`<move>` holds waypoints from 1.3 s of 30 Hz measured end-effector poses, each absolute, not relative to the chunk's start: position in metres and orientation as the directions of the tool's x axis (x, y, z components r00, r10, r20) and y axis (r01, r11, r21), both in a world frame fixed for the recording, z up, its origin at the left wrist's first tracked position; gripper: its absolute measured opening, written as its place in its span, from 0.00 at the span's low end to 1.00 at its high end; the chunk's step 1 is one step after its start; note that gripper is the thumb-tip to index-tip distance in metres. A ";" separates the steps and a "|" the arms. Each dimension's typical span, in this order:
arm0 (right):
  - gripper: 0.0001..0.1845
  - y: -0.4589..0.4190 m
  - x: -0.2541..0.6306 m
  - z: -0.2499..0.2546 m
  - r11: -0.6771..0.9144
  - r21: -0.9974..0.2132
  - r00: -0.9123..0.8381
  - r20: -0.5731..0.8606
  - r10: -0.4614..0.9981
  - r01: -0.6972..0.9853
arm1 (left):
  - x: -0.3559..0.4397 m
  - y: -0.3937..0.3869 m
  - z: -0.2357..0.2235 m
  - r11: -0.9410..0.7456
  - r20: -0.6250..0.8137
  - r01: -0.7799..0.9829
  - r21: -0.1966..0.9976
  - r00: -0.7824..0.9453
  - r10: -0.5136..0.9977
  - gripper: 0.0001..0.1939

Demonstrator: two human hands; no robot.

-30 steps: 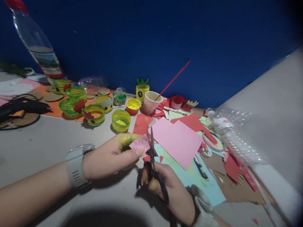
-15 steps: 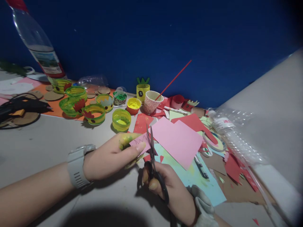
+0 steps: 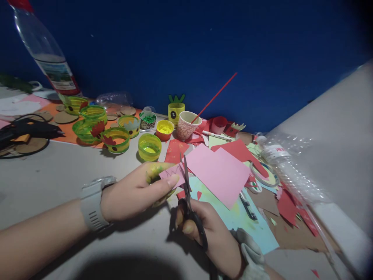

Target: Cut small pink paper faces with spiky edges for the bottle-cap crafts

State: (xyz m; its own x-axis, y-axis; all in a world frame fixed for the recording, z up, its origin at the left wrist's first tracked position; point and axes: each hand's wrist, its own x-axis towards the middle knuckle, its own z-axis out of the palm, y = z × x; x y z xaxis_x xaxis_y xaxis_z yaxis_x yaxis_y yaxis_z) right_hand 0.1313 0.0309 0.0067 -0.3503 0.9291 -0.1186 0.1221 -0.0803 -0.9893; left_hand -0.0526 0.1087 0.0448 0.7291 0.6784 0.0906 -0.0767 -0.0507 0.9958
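Between thumb and fingers, my left hand (image 3: 136, 190) pinches a small piece of pink paper (image 3: 171, 175) with a zigzag line drawn on it. Yellow-green paint stains that hand around the thumb and forefinger. My right hand (image 3: 210, 229) grips black-handled scissors (image 3: 188, 206), its fingers through the loops. The blades point away from me, slightly apart, at the right edge of the pink piece. Just beyond them lies a larger sheet of pink paper (image 3: 218, 171), overlapping a light blue sheet (image 3: 256, 233).
Several green-yellow painted rings (image 3: 116, 140) stand at left, near a glue gun (image 3: 29, 134) and a tall bottle (image 3: 55, 70). Behind are a yellow paint cup (image 3: 164, 129) and a paper cup (image 3: 186, 126) holding a red stick. Paper scraps and a plastic bottle (image 3: 276, 155) crowd the right.
The scissor blades look slightly closer together, still at the pink piece's right edge. My left hand has shifted a touch to the left; the rest looks the same.
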 end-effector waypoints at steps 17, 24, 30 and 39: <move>0.32 0.030 0.132 0.005 -0.087 -0.979 -0.304 -0.141 0.942 0.186 | -0.053 0.109 0.044 -0.057 0.074 -0.048 0.997 0.730 0.679 0.16; 0.32 0.031 0.132 0.005 -0.084 -0.977 -0.296 -0.140 0.945 0.196 | -0.054 0.108 0.043 -0.046 0.068 -0.050 0.998 0.712 0.699 0.18; 0.31 0.031 0.131 0.006 -0.104 -0.975 -0.296 -0.160 0.942 0.196 | -0.054 0.109 0.044 -0.127 0.088 0.005 0.992 0.693 0.716 0.18; 0.33 0.031 0.132 0.006 -0.102 -0.972 -0.305 -0.164 0.938 0.210 | -0.054 0.108 0.043 -0.166 0.104 0.018 0.986 0.711 0.695 0.19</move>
